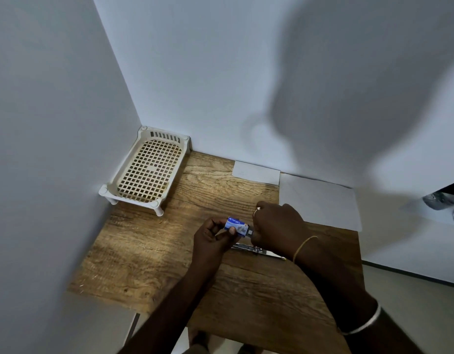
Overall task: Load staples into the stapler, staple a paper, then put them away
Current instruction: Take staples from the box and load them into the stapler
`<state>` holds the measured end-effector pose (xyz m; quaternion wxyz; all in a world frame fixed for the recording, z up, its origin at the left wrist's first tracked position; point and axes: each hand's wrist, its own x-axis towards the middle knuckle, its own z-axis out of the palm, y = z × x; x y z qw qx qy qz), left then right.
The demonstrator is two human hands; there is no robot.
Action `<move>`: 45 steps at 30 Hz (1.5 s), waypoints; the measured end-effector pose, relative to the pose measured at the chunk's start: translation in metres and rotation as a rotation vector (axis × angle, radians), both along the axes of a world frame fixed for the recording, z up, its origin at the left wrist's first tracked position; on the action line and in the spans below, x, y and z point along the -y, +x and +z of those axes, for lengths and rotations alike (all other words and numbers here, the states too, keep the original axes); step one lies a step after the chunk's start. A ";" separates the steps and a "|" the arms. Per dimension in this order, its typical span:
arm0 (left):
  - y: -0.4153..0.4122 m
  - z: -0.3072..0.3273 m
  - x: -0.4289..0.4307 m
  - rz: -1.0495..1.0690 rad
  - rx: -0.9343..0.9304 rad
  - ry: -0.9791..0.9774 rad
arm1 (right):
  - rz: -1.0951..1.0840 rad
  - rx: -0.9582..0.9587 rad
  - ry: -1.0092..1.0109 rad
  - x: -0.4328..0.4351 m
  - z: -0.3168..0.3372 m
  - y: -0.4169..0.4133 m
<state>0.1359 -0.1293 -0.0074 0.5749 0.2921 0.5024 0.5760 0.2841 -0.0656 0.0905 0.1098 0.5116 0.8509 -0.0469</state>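
My left hand (212, 237) holds a small blue staple box (236, 226) above the wooden table (149, 254), thumb on its front. At the box's right end my right hand (277, 227) pinches a grey inner part sticking out of it. The stapler (254, 248) lies flat on the table just below both hands, a metal strip partly hidden by them. A large white sheet of paper (320, 200) lies at the table's back right, and a smaller white sheet (256, 171) lies against the wall.
A cream lattice tray on short legs (146, 169) stands in the back left corner against the walls. White walls close the left and far sides. A dark object (445, 198) shows at the right edge.
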 end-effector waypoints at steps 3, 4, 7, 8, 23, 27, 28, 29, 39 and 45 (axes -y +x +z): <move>-0.002 -0.004 0.003 0.000 0.014 -0.020 | 0.013 0.020 -0.029 0.000 -0.002 -0.006; -0.003 -0.005 0.005 0.006 0.021 -0.021 | 0.019 0.021 -0.030 -0.001 -0.002 -0.008; -0.006 -0.006 0.007 0.012 0.037 -0.028 | 0.050 0.024 -0.028 -0.001 -0.003 -0.014; -0.007 -0.007 0.008 0.020 0.050 -0.033 | 0.055 0.017 -0.031 -0.001 -0.003 -0.015; -0.033 -0.020 0.013 0.056 -0.061 -0.032 | 0.048 -0.113 -0.155 -0.007 -0.016 -0.028; -0.039 -0.028 0.015 0.102 -0.096 -0.044 | -0.147 -0.353 -0.351 -0.011 -0.037 -0.025; -0.040 -0.030 0.016 0.124 -0.105 -0.046 | -0.196 -0.416 -0.383 -0.011 -0.044 -0.024; -0.042 -0.033 0.018 0.148 -0.112 -0.049 | -0.236 -0.481 -0.411 -0.011 -0.051 -0.023; -0.054 -0.055 0.045 0.231 -0.459 -0.117 | -0.292 -0.647 -0.479 -0.006 -0.091 -0.039; -0.051 -0.070 0.054 0.176 -0.782 -0.182 | -0.222 -0.631 -0.496 -0.005 -0.104 -0.060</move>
